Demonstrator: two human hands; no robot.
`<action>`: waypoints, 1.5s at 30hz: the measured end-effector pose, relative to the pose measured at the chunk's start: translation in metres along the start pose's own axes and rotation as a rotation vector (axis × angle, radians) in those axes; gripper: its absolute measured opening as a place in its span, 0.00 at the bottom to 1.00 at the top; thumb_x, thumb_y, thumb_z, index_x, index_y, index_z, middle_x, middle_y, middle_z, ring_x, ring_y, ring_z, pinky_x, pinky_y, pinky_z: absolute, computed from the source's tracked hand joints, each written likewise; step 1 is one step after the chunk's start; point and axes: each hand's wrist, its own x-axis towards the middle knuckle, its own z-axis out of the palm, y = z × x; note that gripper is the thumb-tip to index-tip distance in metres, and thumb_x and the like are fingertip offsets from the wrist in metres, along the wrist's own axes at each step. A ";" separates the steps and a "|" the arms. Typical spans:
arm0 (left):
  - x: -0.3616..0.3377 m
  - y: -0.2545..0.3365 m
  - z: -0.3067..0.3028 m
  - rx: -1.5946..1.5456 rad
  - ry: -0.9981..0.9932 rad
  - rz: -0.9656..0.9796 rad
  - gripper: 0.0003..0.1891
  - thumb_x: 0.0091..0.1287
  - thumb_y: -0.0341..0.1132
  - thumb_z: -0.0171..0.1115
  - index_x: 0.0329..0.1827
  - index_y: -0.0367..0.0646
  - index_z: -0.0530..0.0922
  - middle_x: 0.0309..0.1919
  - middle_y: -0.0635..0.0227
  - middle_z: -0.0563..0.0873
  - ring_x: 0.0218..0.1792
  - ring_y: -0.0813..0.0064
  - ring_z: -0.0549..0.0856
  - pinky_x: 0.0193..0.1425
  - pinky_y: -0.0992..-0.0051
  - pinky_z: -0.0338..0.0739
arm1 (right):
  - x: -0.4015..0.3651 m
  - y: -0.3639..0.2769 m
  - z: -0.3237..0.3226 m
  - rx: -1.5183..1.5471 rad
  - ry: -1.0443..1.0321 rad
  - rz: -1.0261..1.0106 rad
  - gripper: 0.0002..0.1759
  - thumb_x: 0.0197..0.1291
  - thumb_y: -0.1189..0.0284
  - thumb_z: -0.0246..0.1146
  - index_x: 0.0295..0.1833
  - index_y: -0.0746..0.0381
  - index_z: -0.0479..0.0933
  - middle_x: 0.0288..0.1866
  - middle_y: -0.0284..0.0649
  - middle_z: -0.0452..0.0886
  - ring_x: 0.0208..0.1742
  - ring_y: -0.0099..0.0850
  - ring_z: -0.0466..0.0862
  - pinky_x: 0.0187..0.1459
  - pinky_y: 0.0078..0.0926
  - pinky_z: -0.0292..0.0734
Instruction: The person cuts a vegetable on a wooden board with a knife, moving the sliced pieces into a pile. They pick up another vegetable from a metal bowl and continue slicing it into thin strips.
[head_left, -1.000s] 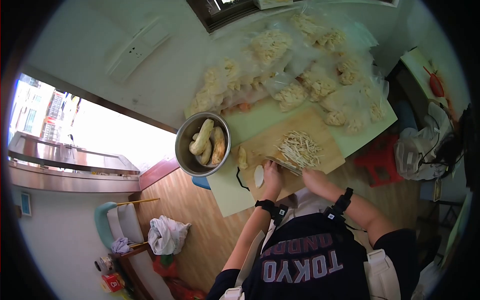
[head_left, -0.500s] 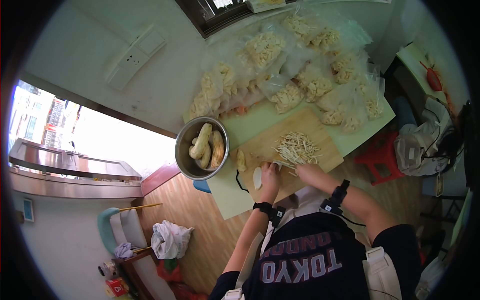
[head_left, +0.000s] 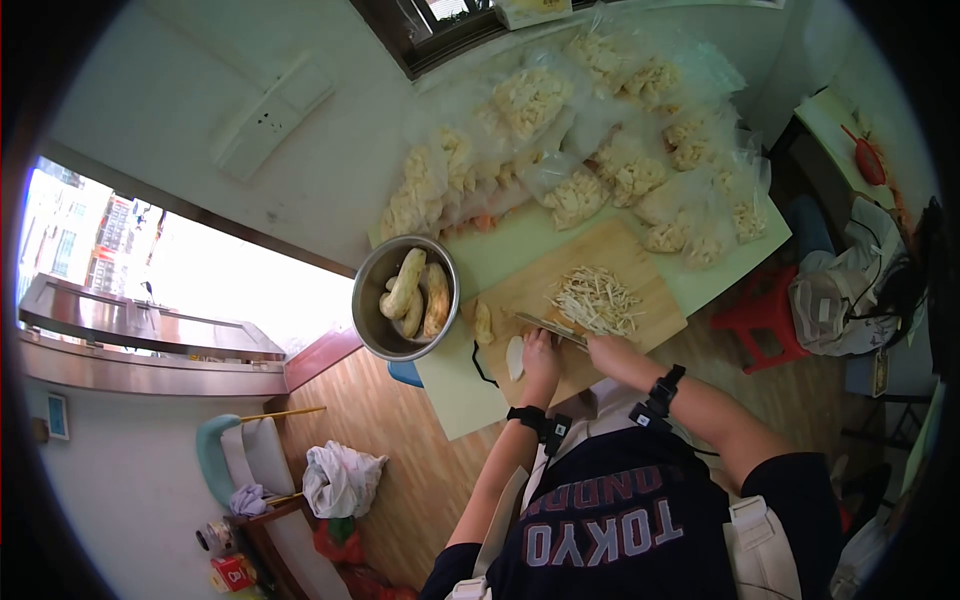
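Observation:
My right hand (head_left: 612, 356) grips a knife (head_left: 550, 328), its blade pointing left across the wooden cutting board (head_left: 640, 262). Close to the blade, my left hand (head_left: 541, 358) has its fingers bent and pressed down on the board; what lies under them is hidden. A heap of thin pale strips (head_left: 595, 298) sits on the board beyond the knife. Left of my left hand lie a pale flat slice (head_left: 515, 358) and a brownish peeled piece (head_left: 484, 322).
A steel bowl (head_left: 359, 305) with several long root pieces (head_left: 404, 283) stands left of the board. Many clear bags of cut pale pieces (head_left: 530, 100) cover the table's back. A red stool (head_left: 765, 318) is at the right, a white bag (head_left: 341, 480) on the floor at left.
The knife blade has swung into clearer view, its tip now further left and beyond my left fingers. My right hand has shifted slightly left and nearer my body.

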 end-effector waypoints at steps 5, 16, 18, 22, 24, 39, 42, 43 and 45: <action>-0.003 -0.003 0.004 0.022 -0.006 -0.006 0.03 0.52 0.27 0.58 0.30 0.39 0.77 0.30 0.58 0.79 0.35 0.56 0.76 0.41 0.64 0.71 | 0.038 0.020 0.004 0.119 -0.035 0.000 0.11 0.53 0.69 0.55 0.29 0.67 0.75 0.27 0.55 0.78 0.31 0.50 0.80 0.33 0.43 0.74; -0.003 -0.002 0.002 0.004 -0.001 -0.011 0.09 0.51 0.29 0.61 0.37 0.41 0.78 0.36 0.57 0.79 0.41 0.55 0.77 0.45 0.64 0.72 | -0.032 0.009 -0.015 -0.139 -0.035 0.018 0.10 0.54 0.75 0.49 0.38 0.69 0.71 0.28 0.52 0.79 0.32 0.49 0.80 0.33 0.44 0.75; -0.004 -0.002 0.002 0.021 -0.019 -0.058 0.09 0.51 0.28 0.61 0.36 0.39 0.77 0.35 0.56 0.79 0.41 0.54 0.77 0.46 0.64 0.72 | -0.030 0.005 -0.014 -0.136 -0.050 0.031 0.10 0.53 0.76 0.49 0.38 0.69 0.71 0.29 0.52 0.79 0.31 0.49 0.81 0.33 0.44 0.75; -0.002 -0.001 0.002 -0.035 -0.018 -0.056 0.08 0.50 0.27 0.59 0.34 0.37 0.76 0.32 0.53 0.78 0.37 0.53 0.76 0.44 0.63 0.71 | -0.017 0.001 -0.010 -0.050 -0.006 -0.003 0.10 0.53 0.75 0.50 0.38 0.70 0.71 0.27 0.54 0.79 0.31 0.48 0.81 0.31 0.43 0.76; 0.000 0.000 0.000 0.015 -0.015 -0.027 0.07 0.51 0.27 0.58 0.33 0.37 0.76 0.31 0.55 0.79 0.37 0.54 0.76 0.43 0.63 0.71 | -0.004 0.004 -0.001 -0.031 0.036 -0.014 0.10 0.54 0.74 0.52 0.37 0.70 0.72 0.26 0.54 0.79 0.30 0.47 0.82 0.30 0.41 0.76; -0.004 -0.002 -0.001 -0.069 0.025 -0.030 0.08 0.51 0.26 0.59 0.34 0.40 0.79 0.34 0.57 0.80 0.37 0.55 0.76 0.44 0.64 0.72 | -0.041 -0.001 -0.026 -0.113 -0.006 0.004 0.09 0.52 0.74 0.51 0.33 0.68 0.74 0.28 0.52 0.79 0.31 0.50 0.81 0.32 0.44 0.76; -0.002 0.000 -0.003 -0.052 0.002 -0.047 0.08 0.51 0.26 0.59 0.35 0.40 0.79 0.35 0.57 0.80 0.37 0.54 0.76 0.44 0.64 0.71 | -0.042 -0.004 -0.029 -0.129 -0.055 0.018 0.09 0.53 0.75 0.50 0.35 0.68 0.73 0.28 0.53 0.79 0.31 0.50 0.81 0.32 0.45 0.76; -0.002 0.000 -0.004 -0.040 -0.014 -0.057 0.08 0.51 0.26 0.59 0.35 0.40 0.79 0.34 0.56 0.80 0.38 0.53 0.76 0.45 0.63 0.71 | -0.041 -0.005 -0.030 -0.130 -0.061 0.003 0.09 0.53 0.75 0.49 0.36 0.68 0.72 0.28 0.53 0.78 0.31 0.50 0.81 0.32 0.45 0.75; -0.001 0.001 -0.004 -0.057 -0.018 -0.091 0.08 0.51 0.26 0.59 0.34 0.40 0.79 0.34 0.56 0.80 0.38 0.54 0.77 0.45 0.63 0.71 | -0.037 -0.005 -0.028 -0.110 -0.046 -0.004 0.09 0.53 0.75 0.50 0.36 0.67 0.72 0.28 0.53 0.78 0.31 0.50 0.80 0.32 0.44 0.75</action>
